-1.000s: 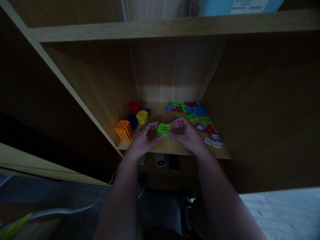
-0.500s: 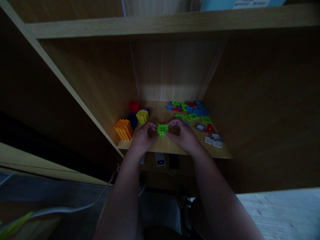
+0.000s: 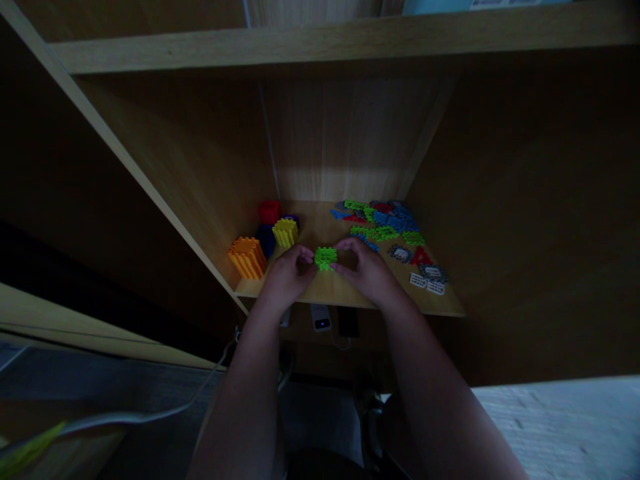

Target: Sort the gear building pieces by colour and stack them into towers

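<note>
A small green block piece assembly (image 3: 325, 258) is pinched between both my hands just above the wooden desk surface (image 3: 340, 293). My left hand (image 3: 289, 275) grips its left side with curled fingers. From the other side, my right hand (image 3: 367, 271) closes on it with fingers and thumb. A pile of loose flat pieces (image 3: 383, 221) in green, blue and red lies just behind my right hand.
Finished block cubes stand at the left: orange (image 3: 247, 258), yellow (image 3: 285, 233), dark blue (image 3: 265, 239) and red (image 3: 269, 212). White and grey flat pieces (image 3: 427, 280) lie at the right front. Wooden walls enclose the desk, with a shelf (image 3: 320, 47) overhead. A cable (image 3: 150, 417) runs below.
Both hands have closed in tighter on the green piece and shifted slightly away from me; my fingers curled from loosely spread to a firm pinch.
</note>
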